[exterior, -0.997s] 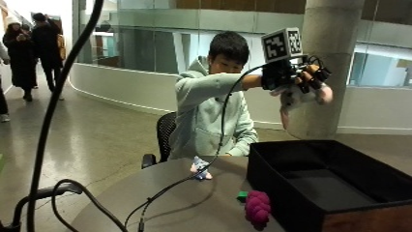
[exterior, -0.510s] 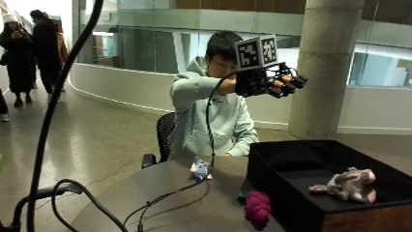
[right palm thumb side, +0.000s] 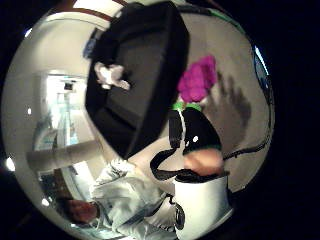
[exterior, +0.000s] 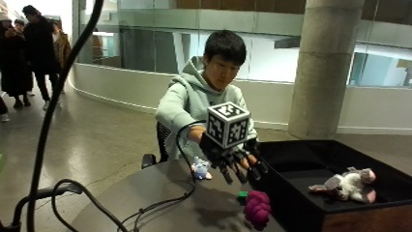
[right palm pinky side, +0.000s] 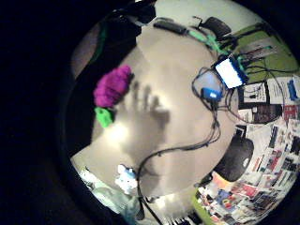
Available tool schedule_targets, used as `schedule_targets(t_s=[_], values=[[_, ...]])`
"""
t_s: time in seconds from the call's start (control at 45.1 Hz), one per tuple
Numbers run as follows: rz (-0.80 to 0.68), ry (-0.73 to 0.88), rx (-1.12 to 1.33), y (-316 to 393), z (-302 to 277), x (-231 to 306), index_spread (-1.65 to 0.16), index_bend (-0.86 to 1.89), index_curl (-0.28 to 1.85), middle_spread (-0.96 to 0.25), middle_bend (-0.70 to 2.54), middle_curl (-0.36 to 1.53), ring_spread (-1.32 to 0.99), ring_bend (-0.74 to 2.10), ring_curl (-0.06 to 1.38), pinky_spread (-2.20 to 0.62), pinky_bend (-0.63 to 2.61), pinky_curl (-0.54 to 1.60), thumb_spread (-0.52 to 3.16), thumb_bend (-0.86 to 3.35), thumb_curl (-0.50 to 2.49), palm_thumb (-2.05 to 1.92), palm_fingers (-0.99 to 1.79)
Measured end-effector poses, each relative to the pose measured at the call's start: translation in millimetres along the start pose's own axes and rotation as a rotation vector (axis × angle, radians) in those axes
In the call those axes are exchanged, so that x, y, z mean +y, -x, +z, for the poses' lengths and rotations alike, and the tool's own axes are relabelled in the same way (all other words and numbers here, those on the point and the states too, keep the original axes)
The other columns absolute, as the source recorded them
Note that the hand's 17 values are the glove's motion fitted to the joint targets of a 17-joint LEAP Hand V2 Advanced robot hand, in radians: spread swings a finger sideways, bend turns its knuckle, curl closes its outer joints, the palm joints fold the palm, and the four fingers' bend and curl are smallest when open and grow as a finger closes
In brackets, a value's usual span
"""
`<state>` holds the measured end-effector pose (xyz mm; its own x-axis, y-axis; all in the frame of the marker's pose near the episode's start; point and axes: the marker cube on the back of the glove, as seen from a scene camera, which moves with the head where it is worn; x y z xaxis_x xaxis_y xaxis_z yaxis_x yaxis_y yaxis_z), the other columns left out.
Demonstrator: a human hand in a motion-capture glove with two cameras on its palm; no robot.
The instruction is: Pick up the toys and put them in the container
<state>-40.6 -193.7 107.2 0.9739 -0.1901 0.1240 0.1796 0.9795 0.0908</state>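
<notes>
Outside: gloved right hand (exterior: 233,162) above table (exterior: 141,193), fingers spread, holding nothing; purple toy (exterior: 257,209) on table beside black container (exterior: 296,212), long axis along its wall; plush (exterior: 346,184) inside | Little-finger: purple toy (right palm pinky side: 112,86), green end (right palm pinky side: 104,116); small white-blue toy (right palm pinky side: 125,178) | Thumb: plush (right palm thumb side: 111,76) in container.

Setting was an indoor public hall or atrium of a large institutional building, not a home. Polished concrete floor (exterior: 109,145), a thick round concrete column (exterior: 325,67), and a long curved low wall (exterior: 122,89) topped with glass panels (exterior: 161,29) ran behind the seated person. Other people in dark coats (exterior: 29,53) stood on the walkway. The round table (right palm pinky side: 173,117) carried recording gear: cables (right palm pinky side: 187,147) and a lit phone-like screen (right palm pinky side: 229,71).
</notes>
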Motion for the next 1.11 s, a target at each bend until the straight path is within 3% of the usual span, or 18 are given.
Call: schedule_targets(t_s=[0.177,0.355,0.532,0.621,0.687,0.709,0.754,0.864,1.02,1.108], values=[[-0.003,0.116,0.055,5,55,-18,-0.29,0.15,0.27,-0.02,0.13,0.3,-0.04,0.22,0.28,0.01,0.74,0.32,1.48,0.09,0.38,0.22,-0.15],[-0.016,0.127,0.066,7,78,-29,-0.3,0.18,0.28,-0.03,0.11,0.27,-0.04,0.19,0.29,0.01,0.72,0.33,1.5,0.13,0.38,0.31,-0.14],[-0.011,0.117,0.085,6,80,-25,-0.25,0.59,0.43,-0.03,0.11,0.23,-0.04,0.15,0.26,0.0,0.63,0.31,1.51,0.16,0.4,0.39,-0.01],[0.003,0.132,0.082,3,86,-20,-0.22,0.52,0.44,-0.04,0.34,0.3,-0.07,0.28,0.28,0.0,0.51,0.27,1.52,0.2,0.43,0.48,0.18],[0.01,0.149,0.082,-1,92,-15,-0.2,0.24,0.37,-0.07,0.52,0.35,-0.15,0.67,0.36,-0.01,0.42,0.23,1.53,0.23,0.45,0.53,0.46],[0.012,0.152,0.086,-3,95,-13,-0.2,0.01,0.31,-0.08,0.54,0.36,-0.16,0.8,0.39,-0.02,0.49,0.25,1.53,0.24,0.46,0.54,0.44],[0.017,0.145,0.097,-5,101,-9,-0.21,-0.06,0.27,-0.09,0.6,0.39,-0.18,0.91,0.44,-0.03,0.57,0.28,1.52,0.25,0.48,0.57,0.42],[0.024,0.054,0.053,-6,110,-1,-0.22,0.14,0.26,-0.11,0.67,0.43,-0.25,0.95,0.48,-0.13,0.72,0.32,1.46,0.27,0.54,0.66,0.64],[0.023,-0.021,0.057,-6,105,13,-0.18,0.32,0.32,-0.14,0.85,0.52,-0.31,1.04,0.51,-0.29,0.83,0.38,1.26,0.21,0.62,0.68,1.21],[0.037,-0.032,0.072,0,91,23,-0.17,0.5,0.41,-0.15,0.91,0.56,-0.3,1.1,0.56,-0.33,0.88,0.43,1.15,0.16,0.66,0.65,1.3]])
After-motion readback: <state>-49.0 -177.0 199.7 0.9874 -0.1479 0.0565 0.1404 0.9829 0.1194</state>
